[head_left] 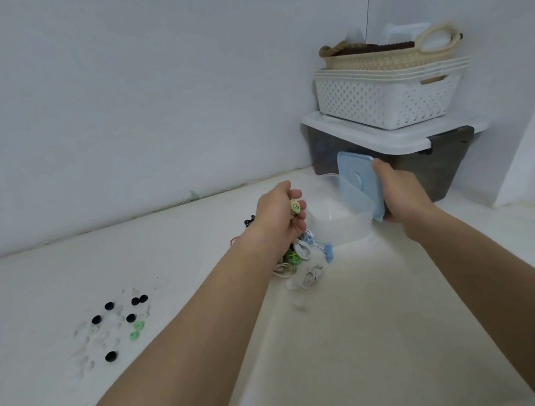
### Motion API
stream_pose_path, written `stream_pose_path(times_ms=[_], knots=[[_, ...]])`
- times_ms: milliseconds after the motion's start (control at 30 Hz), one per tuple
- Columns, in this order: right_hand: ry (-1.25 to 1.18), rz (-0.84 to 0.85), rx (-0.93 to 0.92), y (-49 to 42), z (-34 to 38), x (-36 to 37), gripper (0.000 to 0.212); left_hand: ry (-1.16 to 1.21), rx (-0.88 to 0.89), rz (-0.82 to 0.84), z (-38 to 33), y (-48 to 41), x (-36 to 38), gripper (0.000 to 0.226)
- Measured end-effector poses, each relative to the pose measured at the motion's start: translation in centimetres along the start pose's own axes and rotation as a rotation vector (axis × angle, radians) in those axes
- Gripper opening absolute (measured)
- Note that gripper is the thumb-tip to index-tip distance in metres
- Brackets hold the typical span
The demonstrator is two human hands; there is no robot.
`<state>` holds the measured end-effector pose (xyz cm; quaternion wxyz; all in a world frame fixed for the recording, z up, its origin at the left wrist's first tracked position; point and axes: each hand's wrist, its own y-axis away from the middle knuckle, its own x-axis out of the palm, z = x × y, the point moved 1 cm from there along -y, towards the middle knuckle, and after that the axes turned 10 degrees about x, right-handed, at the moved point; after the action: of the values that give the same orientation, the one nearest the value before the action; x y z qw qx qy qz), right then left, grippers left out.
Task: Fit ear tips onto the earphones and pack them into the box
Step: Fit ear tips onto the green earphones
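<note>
The worktop [365,323] is white and is bounded by pale walls at twelve and three o'clock. A dark storage bin [449,169] with a white cover is set in the corner at two o'clock. A nest of white perforated baskets [380,101] is stacked upon it, and a woven basket [376,58] with looped handles is stacked on those.

A clear box [341,225] is placed on the worktop just right of centre, directly before the bin, with its mouth uncovered. Its blue lid [354,180] is tilted up on edge at the three o'clock side of the box. The lid is held by the right grip [399,192] (a bare hand), whose fingers are curled round the outer edge, with the thumb laid at the far corner.

The left grip [276,215] is raised at the nine o'clock side of the box, nearly touching it. Its fingers are closed on a cream-and-green earphone [295,207].

A tangled pile of earphones [299,254], green, white and blue, is seen beneath that grip, at seven o'clock of the box. Whether any cable runs up into the fingers cannot be told.

Loose ear tips [115,323], black, clear and green, are scattered at eight o'clock, well apart from the box. A single pale ear tip [299,304] lies at six o'clock of the pile.
</note>
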<state>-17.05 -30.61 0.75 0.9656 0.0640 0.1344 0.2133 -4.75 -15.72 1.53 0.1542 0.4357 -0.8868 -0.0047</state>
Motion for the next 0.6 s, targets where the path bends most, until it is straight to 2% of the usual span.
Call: stream_pose_path(times_ms=[100, 200, 267, 400, 467, 533, 600], knots=[[0.044, 0.033, 0.009, -0.2, -0.9, -0.1, 0.032, -0.014, -0.016, -0.005, -0.9, -0.5, 1.8, 0.031], [0.055, 0.033, 0.057, -0.5, -1.8, -0.4, 0.039, -0.111, 0.025, 0.019, -1.3, -1.1, 3.8, 0.031], [0.058, -0.008, 0.057, -0.8, -2.3, -0.7, 0.042, -0.216, 0.070, 0.053, -1.6, -1.5, 4.7, 0.027], [0.154, -0.147, -0.019, 0.0, -2.3, -1.1, 0.043, -0.339, 0.083, 0.133, -1.8, -1.5, 5.6, 0.036], [0.150, -0.217, -0.086, 0.3, -2.4, -1.1, 0.033, -0.336, 0.076, 0.150, -1.8, -1.5, 5.5, 0.040], [0.123, -0.274, -0.139, 0.8, -2.4, -1.1, 0.013, -0.315, 0.069, 0.156, -1.8, -1.6, 5.3, 0.044], [0.108, -0.221, -0.187, 1.5, -2.0, -0.6, 0.007, -0.289, 0.063, 0.152, -1.7, -1.6, 4.6, 0.045]])
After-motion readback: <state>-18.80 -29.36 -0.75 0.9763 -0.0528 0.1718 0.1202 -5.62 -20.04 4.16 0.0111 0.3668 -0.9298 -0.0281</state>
